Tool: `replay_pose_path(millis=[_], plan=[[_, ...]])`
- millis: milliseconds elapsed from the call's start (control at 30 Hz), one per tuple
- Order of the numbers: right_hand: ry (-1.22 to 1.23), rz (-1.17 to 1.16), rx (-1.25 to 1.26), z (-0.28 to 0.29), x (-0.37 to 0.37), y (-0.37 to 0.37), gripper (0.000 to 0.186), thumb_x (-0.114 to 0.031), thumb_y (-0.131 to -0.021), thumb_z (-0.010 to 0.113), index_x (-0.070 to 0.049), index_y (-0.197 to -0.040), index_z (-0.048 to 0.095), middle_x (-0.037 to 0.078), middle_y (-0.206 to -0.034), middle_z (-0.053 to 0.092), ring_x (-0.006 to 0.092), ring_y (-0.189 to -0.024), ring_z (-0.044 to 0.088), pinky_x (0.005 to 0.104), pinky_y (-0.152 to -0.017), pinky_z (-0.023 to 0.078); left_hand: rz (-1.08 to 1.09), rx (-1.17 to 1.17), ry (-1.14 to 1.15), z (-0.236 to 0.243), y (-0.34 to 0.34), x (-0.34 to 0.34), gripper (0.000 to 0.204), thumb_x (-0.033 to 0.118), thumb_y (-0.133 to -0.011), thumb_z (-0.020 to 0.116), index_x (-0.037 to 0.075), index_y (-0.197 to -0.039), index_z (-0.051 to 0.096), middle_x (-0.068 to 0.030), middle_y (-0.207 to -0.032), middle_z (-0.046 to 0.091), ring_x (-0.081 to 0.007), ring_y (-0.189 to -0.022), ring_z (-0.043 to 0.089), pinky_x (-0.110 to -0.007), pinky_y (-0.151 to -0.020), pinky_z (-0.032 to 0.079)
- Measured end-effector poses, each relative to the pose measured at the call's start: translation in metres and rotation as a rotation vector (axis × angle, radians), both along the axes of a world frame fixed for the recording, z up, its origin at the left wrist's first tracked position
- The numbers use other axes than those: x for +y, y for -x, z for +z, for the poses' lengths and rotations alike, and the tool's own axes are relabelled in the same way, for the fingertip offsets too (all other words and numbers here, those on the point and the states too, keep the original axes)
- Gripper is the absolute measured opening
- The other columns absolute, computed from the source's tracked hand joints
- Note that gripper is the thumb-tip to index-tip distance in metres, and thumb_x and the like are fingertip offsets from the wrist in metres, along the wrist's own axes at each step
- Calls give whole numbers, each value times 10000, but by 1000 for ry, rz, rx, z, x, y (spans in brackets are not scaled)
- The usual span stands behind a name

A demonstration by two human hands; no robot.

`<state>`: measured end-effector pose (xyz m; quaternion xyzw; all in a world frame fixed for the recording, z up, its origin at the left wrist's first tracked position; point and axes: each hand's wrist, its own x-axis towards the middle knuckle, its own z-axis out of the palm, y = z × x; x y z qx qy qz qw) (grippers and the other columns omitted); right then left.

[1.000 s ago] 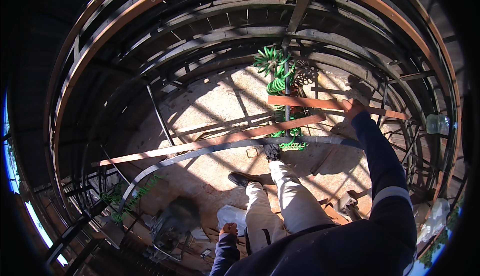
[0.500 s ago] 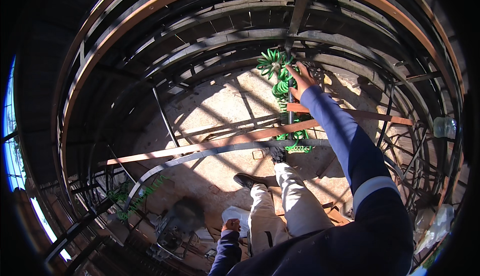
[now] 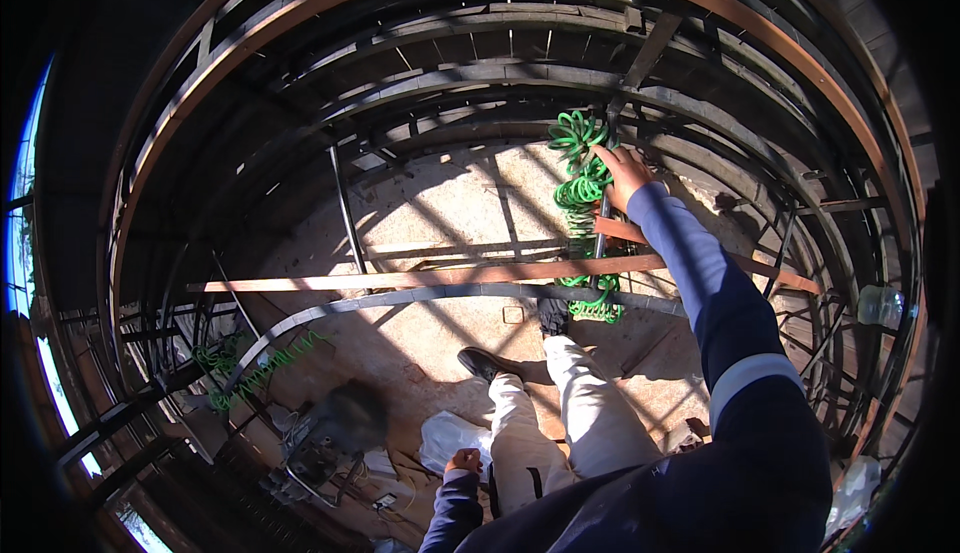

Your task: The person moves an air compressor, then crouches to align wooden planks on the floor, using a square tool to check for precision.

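Note:
A green coiled hose (image 3: 582, 191) hangs in bunched loops along a dark upright post (image 3: 611, 138). My right hand (image 3: 627, 175) is stretched out to it, with the fingers closed round its upper loops beside the post. More green loops (image 3: 597, 305) of the same kind hang lower down, past a reddish wooden strip (image 3: 480, 276). My left hand (image 3: 463, 461) stays low by my left leg with its fingers curled in; whether anything is inside them is hidden. A whitish plastic bag (image 3: 450, 435) lies just beyond it.
Curved metal rails (image 3: 470, 75) ring the space. A curved grey bar (image 3: 400, 296) crosses in front of my legs. At lower left are a dark machine (image 3: 335, 443) and another green coil (image 3: 275, 363). A clear plastic jug (image 3: 880, 306) hangs at the right.
My right hand has gone from spread fingers beside the post to being closed on the green loops. The view has shifted slightly. My left hand stays low and curled.

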<state>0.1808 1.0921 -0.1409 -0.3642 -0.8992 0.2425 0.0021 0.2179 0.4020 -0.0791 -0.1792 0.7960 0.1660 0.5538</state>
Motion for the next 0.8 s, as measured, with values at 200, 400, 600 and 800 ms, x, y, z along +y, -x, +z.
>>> replay_pose_path(millis=[200,400,600,800], plan=[[-110,-24,-217,-25,-20,28,615,-126,-654,794,-132,-1204,518,179,-1511,289,527,-1374,263,553,-1029,447,-42,29,-13,-3,-8,7,304,287,-927,627,12,-1048,667,-101,-773,699,-163,-605,652,-303,-570,528],[24,92,-179,-16,-21,14,602,-171,-679,793,-69,-1179,474,126,-1370,447,460,-1170,516,521,-916,516,-9,147,-127,25,12,13,301,272,-927,630,-9,-1027,671,-92,-751,706,-159,-611,672,-304,-588,550],[2,179,-289,12,-21,35,672,-135,-681,776,-176,-1281,477,151,-1291,477,413,-1062,596,491,-864,531,29,111,-26,10,6,-6,299,271,-930,632,-12,-1019,670,-101,-756,709,-164,-594,666,-308,-559,540],[-26,-40,-135,-19,-32,30,388,-155,-719,751,-124,-1078,610,162,-1191,501,383,-993,608,456,-831,538,62,105,-120,12,-11,-9,303,278,-939,620,-10,-1023,667,-102,-755,698,-171,-612,661,-307,-578,541]])
